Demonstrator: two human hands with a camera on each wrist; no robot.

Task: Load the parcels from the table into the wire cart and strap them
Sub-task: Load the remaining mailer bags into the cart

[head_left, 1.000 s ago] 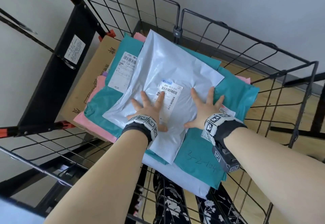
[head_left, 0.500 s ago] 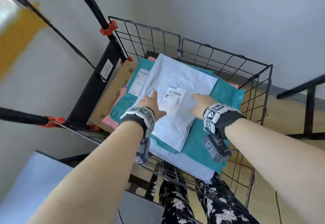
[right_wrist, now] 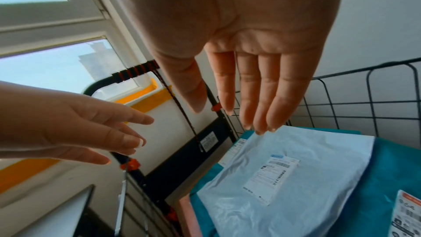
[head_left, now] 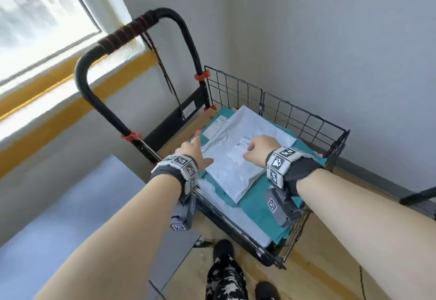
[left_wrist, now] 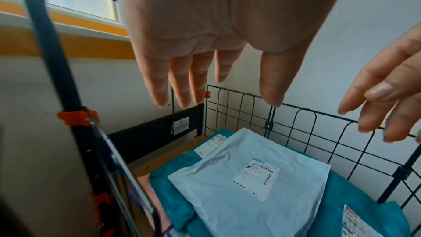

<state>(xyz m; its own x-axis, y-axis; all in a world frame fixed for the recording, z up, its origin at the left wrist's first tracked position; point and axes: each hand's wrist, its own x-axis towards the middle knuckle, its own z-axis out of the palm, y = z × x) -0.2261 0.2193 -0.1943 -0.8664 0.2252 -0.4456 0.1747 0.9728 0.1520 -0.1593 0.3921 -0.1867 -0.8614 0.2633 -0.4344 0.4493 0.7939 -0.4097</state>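
The black wire cart (head_left: 306,117) holds a stack of parcels. A white mailer (head_left: 236,163) with a barcode label lies on top, over teal mailers (head_left: 259,207), a pink one and a flat cardboard box (head_left: 184,134). My left hand (head_left: 195,146) hovers over the stack's left edge and my right hand (head_left: 256,147) over the label. In the left wrist view the left hand (left_wrist: 224,78) has straight fingers, clear above the white mailer (left_wrist: 239,195). Likewise, the right hand (right_wrist: 229,113) is empty above the mailer (right_wrist: 296,177). A black-and-red strap (head_left: 127,32) is wound round the cart handle (head_left: 82,75), one end hanging down.
A wall stands close behind the cart, with a window (head_left: 35,16) at the left. A grey-blue table top (head_left: 59,217) sits at the lower left. My legs in patterned trousers (head_left: 224,276) stand at the cart's near side. Dark furniture (head_left: 417,196) pokes in at the right.
Both hands have lifted off the white mailer, where they lay pressed flat a second ago. The head view has pulled back and up, bringing the cart handle and strap into sight.
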